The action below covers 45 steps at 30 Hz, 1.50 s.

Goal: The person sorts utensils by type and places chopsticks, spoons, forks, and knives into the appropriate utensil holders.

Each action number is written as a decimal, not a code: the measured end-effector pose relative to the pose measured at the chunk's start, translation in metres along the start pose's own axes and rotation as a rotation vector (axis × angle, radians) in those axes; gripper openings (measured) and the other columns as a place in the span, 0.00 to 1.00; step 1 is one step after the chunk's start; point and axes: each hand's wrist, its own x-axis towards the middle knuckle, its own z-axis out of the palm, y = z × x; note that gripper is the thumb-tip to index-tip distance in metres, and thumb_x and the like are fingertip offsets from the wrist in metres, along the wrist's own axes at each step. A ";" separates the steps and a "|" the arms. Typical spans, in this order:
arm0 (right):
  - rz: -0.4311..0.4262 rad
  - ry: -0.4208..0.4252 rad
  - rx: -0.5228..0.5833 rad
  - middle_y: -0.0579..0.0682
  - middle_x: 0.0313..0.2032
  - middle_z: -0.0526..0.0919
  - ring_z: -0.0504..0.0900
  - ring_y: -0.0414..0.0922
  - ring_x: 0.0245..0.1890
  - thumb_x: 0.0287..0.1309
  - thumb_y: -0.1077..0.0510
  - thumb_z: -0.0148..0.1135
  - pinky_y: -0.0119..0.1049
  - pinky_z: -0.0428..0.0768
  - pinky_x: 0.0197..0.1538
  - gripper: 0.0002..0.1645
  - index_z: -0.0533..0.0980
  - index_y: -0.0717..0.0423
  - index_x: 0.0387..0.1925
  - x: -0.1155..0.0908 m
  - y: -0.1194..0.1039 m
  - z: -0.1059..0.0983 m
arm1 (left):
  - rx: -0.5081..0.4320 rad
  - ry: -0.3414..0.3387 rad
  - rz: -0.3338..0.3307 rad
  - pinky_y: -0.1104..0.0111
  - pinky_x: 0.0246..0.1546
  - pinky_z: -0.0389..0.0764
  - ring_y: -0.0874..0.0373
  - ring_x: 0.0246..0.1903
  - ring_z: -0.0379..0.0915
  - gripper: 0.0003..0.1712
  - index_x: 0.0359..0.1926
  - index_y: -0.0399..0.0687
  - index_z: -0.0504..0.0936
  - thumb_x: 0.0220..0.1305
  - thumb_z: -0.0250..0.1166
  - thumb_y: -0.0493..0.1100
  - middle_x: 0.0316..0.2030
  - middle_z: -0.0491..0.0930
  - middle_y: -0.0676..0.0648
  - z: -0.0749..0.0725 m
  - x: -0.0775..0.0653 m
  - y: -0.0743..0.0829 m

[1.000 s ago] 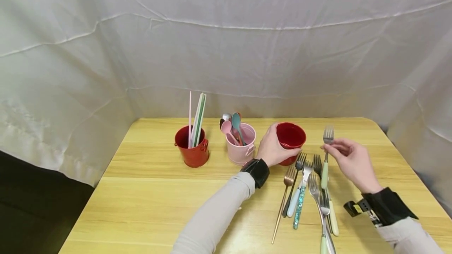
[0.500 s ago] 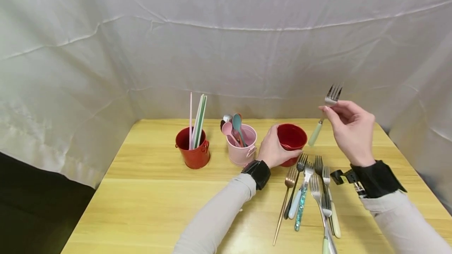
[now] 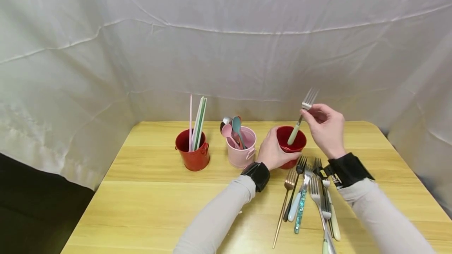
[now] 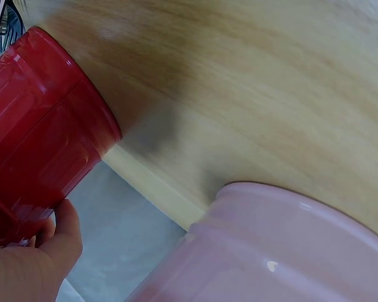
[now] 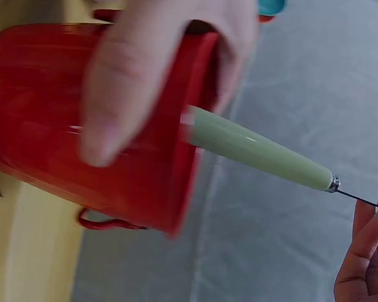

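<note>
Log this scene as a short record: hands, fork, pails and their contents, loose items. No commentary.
Left hand: holds right red pail
Right hand: pinches fork near its head
Fork: tilted, tines up, handle end inside right red pail's mouth
Left red pail: chopsticks
Pink pail: spoons
Table: loose forks in front of right red pail

Pale creased cloth (image 3: 226,58) behind and beside light wood-grain table (image 3: 148,207); black area (image 3: 35,207) at lower left.
</note>
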 end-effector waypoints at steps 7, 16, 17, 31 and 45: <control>0.042 -0.118 -0.123 0.58 0.34 0.85 0.80 0.33 0.29 0.55 0.57 0.67 0.15 0.74 0.34 0.13 0.81 0.63 0.38 -0.007 0.023 0.008 | 0.034 0.001 -0.006 0.68 0.48 0.78 0.60 0.49 0.71 0.51 0.62 0.53 0.61 0.40 0.75 0.62 0.52 0.71 0.54 0.000 0.001 -0.002; 0.099 -0.230 -0.157 0.59 0.37 0.83 0.80 0.44 0.34 0.57 0.53 0.65 0.15 0.75 0.36 0.19 0.79 0.64 0.43 -0.018 0.041 -0.003 | 0.023 -0.031 -0.023 0.68 0.48 0.78 0.60 0.51 0.70 0.51 0.63 0.54 0.59 0.41 0.75 0.60 0.54 0.70 0.54 -0.002 -0.001 0.004; 0.096 -0.228 -0.163 0.59 0.37 0.83 0.79 0.41 0.33 0.57 0.53 0.65 0.14 0.74 0.36 0.19 0.79 0.65 0.43 -0.020 0.043 -0.006 | 0.017 -0.033 -0.027 0.68 0.48 0.78 0.60 0.51 0.70 0.51 0.64 0.54 0.59 0.41 0.75 0.59 0.54 0.70 0.54 -0.002 -0.001 0.004; 0.123 -0.400 -0.293 0.59 0.31 0.81 0.78 0.42 0.28 0.57 0.64 0.60 0.27 0.78 0.29 0.14 0.75 0.69 0.43 -0.069 0.065 -0.057 | -0.022 -0.025 -0.038 0.68 0.46 0.79 0.59 0.51 0.70 0.51 0.64 0.54 0.60 0.40 0.76 0.58 0.54 0.71 0.54 -0.002 -0.001 0.004; 0.214 -0.657 -0.497 0.49 0.26 0.78 0.77 0.42 0.24 0.44 0.59 0.71 0.35 0.78 0.26 0.30 0.69 0.73 0.45 -0.119 0.077 -0.095 | -0.031 -0.031 -0.042 0.68 0.45 0.79 0.60 0.50 0.70 0.50 0.63 0.55 0.60 0.40 0.76 0.58 0.54 0.71 0.55 -0.002 -0.002 0.005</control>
